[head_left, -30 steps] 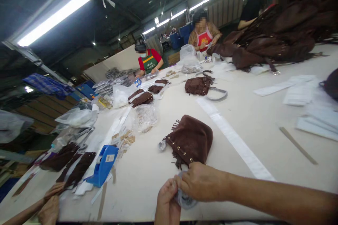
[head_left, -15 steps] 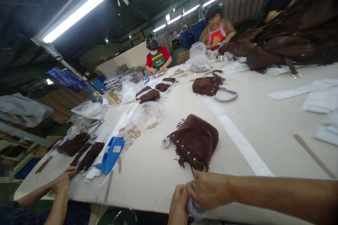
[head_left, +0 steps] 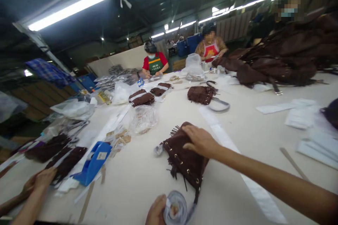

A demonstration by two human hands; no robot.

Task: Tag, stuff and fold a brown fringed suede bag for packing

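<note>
A dark brown fringed bag (head_left: 179, 149) with gold eyelets lies on the pale table in front of me. My right hand (head_left: 199, 142) rests on the bag's upper side, its fingers stretched out over the brown surface. Low in the view, my left hand (head_left: 156, 211) is closed on a coiled strap (head_left: 181, 204) wrapped in greyish plastic. The strap's end runs up to the near corner of the bag. A small wrapped bundle (head_left: 158, 150) lies at the bag's left edge.
A blue tape dispenser (head_left: 92, 165) and paper tags (head_left: 121, 139) stand to the left. Another person's hands (head_left: 43, 179) work on brown pieces there. More bags (head_left: 202, 95) lie further back, and a brown pile (head_left: 285, 56) fills the far right. Co-workers are across the table.
My right hand has left the coiled strap and moved up onto the bag. My left hand keeps the coil. A person has come into view behind the brown pile.
</note>
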